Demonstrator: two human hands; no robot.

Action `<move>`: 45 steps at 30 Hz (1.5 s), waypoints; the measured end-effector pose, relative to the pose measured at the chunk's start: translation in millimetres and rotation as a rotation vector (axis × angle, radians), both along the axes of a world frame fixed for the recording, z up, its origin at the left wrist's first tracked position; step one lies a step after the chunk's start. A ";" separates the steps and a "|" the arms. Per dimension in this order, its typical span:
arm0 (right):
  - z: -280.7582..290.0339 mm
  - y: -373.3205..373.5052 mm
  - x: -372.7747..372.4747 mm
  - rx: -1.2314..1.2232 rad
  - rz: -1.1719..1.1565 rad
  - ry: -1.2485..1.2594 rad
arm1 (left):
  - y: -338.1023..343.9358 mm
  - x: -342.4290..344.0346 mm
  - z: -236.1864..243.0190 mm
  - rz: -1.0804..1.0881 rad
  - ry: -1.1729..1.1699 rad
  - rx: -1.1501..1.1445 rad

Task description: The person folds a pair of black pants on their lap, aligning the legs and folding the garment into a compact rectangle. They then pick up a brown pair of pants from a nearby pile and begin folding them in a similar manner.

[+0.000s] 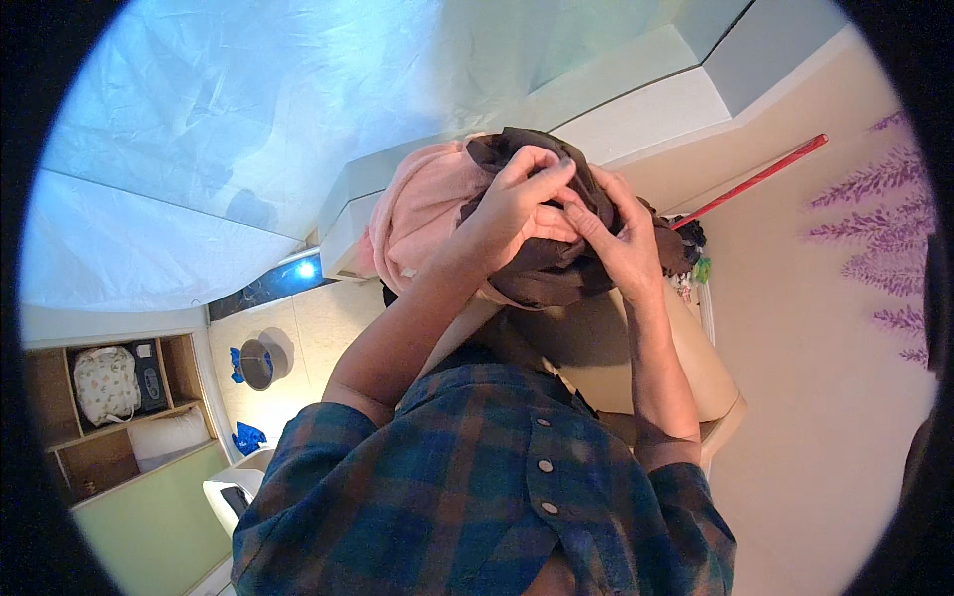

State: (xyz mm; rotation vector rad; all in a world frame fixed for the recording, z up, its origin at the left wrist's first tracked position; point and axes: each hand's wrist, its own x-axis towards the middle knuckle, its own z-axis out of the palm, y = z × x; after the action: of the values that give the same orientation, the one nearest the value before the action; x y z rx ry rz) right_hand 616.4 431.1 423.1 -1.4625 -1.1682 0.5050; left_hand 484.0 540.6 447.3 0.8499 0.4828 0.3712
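A dark brown cloth (542,273) lies bunched over my lap, with a thick pink fabric (422,199) beside and beneath it on the left. Over the brown cloth my left hand (522,204) is closed, its thumb and fingers pinched together; whatever sits between the fingertips is too small or hidden to make out. My right hand (621,238) faces it closely, thumb and fingers closed on a fold of the brown cloth. The two hands' fingertips nearly meet.
A red stick (755,181) leans by the wall with purple plant decals (874,228). On the floor at left stand a grey bucket (256,365) and blue crumpled plastic (248,437). A shelf unit (99,462) holds a patterned bag (106,384). Pale sheeting (248,109) hangs ahead.
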 end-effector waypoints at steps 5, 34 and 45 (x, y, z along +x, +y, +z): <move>-8.1 -10.4 0.6 0.060 -0.057 0.287 | 1.7 3.9 -28.6 0.057 0.031 0.090; -19.2 -38.3 -23.3 0.061 -0.307 0.235 | -25.1 -27.4 -39.5 0.197 0.102 -0.021; -19.5 -35.6 -54.2 0.193 -0.317 -0.276 | -31.7 -20.1 -21.2 0.110 0.016 -0.203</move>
State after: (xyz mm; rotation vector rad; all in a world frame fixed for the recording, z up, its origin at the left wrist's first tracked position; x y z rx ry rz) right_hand 562.2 395.5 403.6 -1.5423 -1.1329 -0.0285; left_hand 463.8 508.9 426.1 0.6319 0.5733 0.4096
